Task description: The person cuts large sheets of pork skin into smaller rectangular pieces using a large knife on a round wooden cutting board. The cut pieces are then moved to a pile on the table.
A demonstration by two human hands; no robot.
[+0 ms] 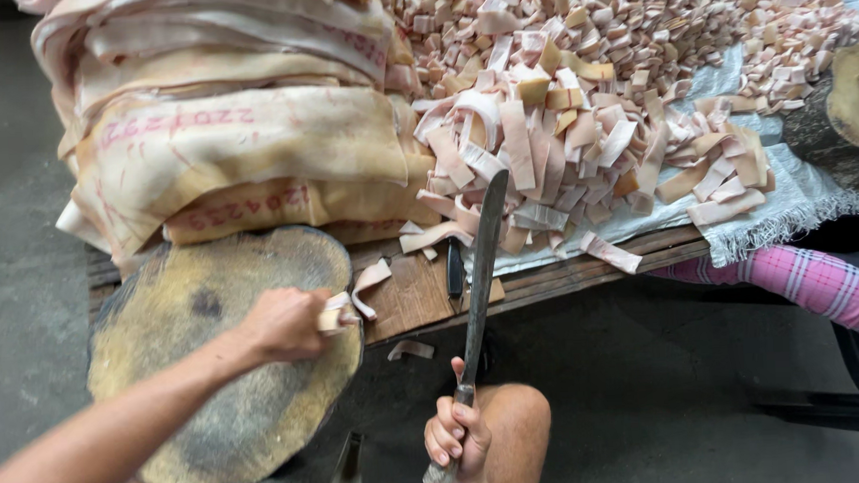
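My left hand (283,323) is closed on a pale strip of pork skin (339,315) at the right edge of a round, worn wooden chopping block (213,376). Low in the view, above my bare knee, my right hand (454,435) grips the handle of a long, dark-bladed knife (482,268). Its blade points up and away toward a heap of cut skin strips (561,158). Another curled strip (371,276) lies just right of my left hand on the wooden table (422,295).
Large stacked sheets of pork skin (241,134) fill the upper left. Small cut pieces (632,20) cover a pale woven sheet (785,207) at the back. Another person's pink checked trouser leg (798,278) is at the right, beside a second chopping block (858,97). Grey concrete floor lies below.
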